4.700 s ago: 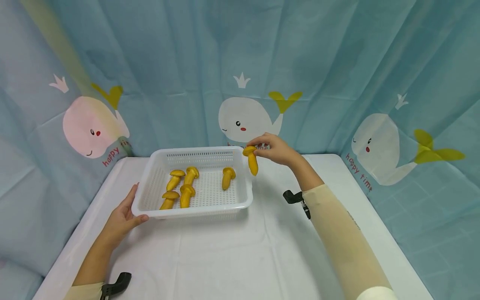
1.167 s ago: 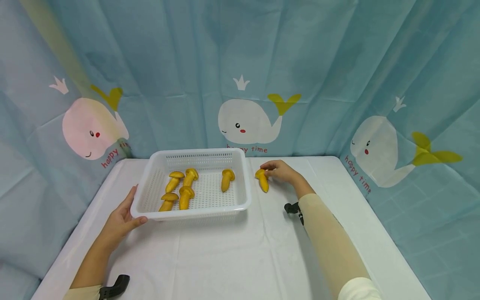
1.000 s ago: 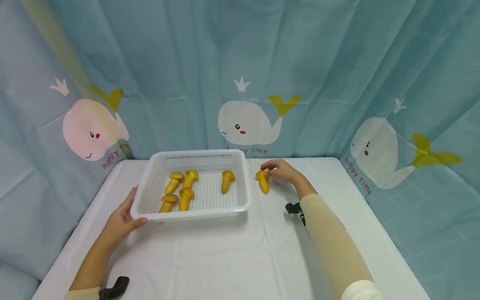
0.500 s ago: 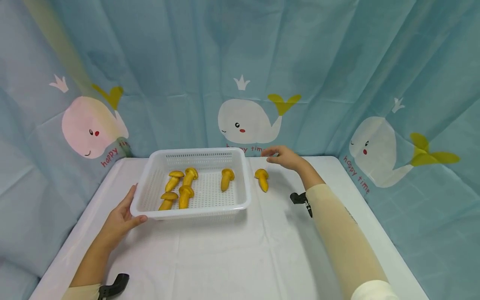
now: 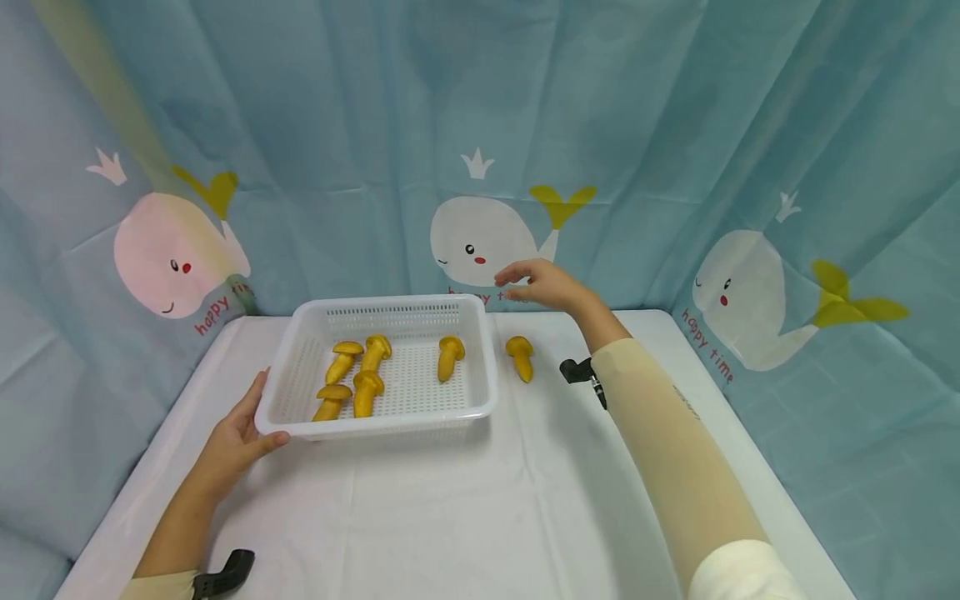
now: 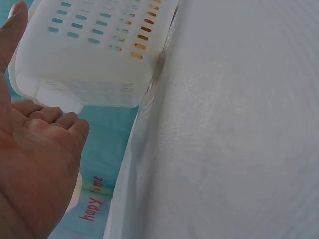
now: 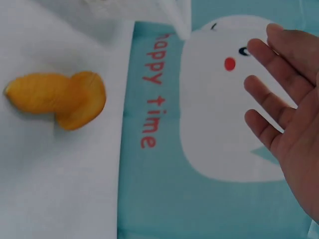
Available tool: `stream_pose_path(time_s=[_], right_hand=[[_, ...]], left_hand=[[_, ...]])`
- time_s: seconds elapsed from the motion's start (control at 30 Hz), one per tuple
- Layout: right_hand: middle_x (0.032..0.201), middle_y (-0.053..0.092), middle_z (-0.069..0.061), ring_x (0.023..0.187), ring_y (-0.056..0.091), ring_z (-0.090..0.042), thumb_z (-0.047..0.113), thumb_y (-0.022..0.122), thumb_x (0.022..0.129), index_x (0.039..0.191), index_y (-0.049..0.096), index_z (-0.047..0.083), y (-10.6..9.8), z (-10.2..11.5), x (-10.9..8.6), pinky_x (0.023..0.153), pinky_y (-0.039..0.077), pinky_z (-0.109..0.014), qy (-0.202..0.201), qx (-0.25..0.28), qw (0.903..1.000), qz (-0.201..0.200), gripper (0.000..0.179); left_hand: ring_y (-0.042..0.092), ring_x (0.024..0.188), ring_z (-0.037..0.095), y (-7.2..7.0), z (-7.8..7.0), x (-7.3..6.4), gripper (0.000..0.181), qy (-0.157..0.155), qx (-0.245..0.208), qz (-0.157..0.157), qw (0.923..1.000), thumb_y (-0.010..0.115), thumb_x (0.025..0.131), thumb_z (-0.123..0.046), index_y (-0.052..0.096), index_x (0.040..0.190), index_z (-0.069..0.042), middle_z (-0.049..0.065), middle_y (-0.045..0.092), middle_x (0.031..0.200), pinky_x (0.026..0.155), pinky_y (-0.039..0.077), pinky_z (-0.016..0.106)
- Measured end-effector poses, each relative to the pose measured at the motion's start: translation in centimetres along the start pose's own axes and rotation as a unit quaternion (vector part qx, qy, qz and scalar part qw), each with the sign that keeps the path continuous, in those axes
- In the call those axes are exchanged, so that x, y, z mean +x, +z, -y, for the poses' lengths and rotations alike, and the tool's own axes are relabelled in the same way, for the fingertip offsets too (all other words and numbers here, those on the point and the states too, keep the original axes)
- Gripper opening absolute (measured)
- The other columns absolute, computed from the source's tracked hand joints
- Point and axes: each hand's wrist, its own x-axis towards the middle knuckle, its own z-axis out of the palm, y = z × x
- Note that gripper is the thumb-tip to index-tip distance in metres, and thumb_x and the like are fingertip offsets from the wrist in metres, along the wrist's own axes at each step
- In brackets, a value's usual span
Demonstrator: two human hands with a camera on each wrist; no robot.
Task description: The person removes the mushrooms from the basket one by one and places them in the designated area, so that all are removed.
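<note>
Your left hand [image 5: 231,443] is gripping the near-left corner of the white basket [image 5: 382,423], thumb in front, fingers along its side, apparently to steady it. Four yellow mushrooms [image 5: 367,390] are lying toward its left edge, a fifth mushroom [image 5: 448,358] toward its right. Another mushroom [image 5: 521,355] is lying on the table [image 5: 450,517] just beside that right edge. Your right hand [image 5: 546,286] is hovering apart from it, fingers spread, holding nothing, likely to avoid nudging it.
</note>
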Motion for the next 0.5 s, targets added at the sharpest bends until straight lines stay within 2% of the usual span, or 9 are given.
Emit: stream_pose_path(time_s=[0.23, 0.33, 0.5], right_hand=[[0.133, 0.068, 0.0, 0.134, 0.053, -0.028, 0.027, 0.073, 0.097, 0.131, 0.068, 0.015, 1.2, 2.5, 2.3, 0.107, 0.051, -0.043, -0.003, -0.002, 1.0, 0.005, 0.036], [0.133, 0.067, 0.0, 0.129, 0.058, -0.029, 0.027, 0.073, 0.097, 0.131, 0.068, 0.015, 1.9, 3.3, 3.2, 0.102, 0.054, -0.041, -0.004, -0.001, 0.9999, 0.016, 0.036], [0.129, 0.069, -0.002, 0.129, 0.056, -0.03, 0.023, 0.071, 0.098, 0.13, 0.068, 0.012, 3.4, 4.2, 4.7, 0.099, 0.055, -0.042, -0.012, -0.001, 0.9994, 0.032, 0.034]], left_hand=[[0.011, 0.157, 0.004, 0.0, -0.1, -0.1, 0.1, 0.005, -0.001, 0.001, 1.0, 0.075, 0.094, -0.011, 0.007, 0.166, -0.027, -0.01, 0.006, 0.173, 0.096, 0.039, 0.002], [0.012, 0.157, 0.005, 0.0, -0.3, 0.0, 0.1, 0.001, -0.005, 0.002, 1.0, 0.075, 0.094, -0.011, 0.008, 0.165, -0.03, -0.009, 0.005, 0.173, 0.096, 0.04, 0.003], [0.011, 0.158, 0.007, 0.0, -0.2, -0.1, 0.099, -0.005, -0.005, 0.0, 1.0, 0.075, 0.094, -0.013, 0.008, 0.165, -0.031, -0.009, 0.004, 0.173, 0.096, 0.04, 0.003]])
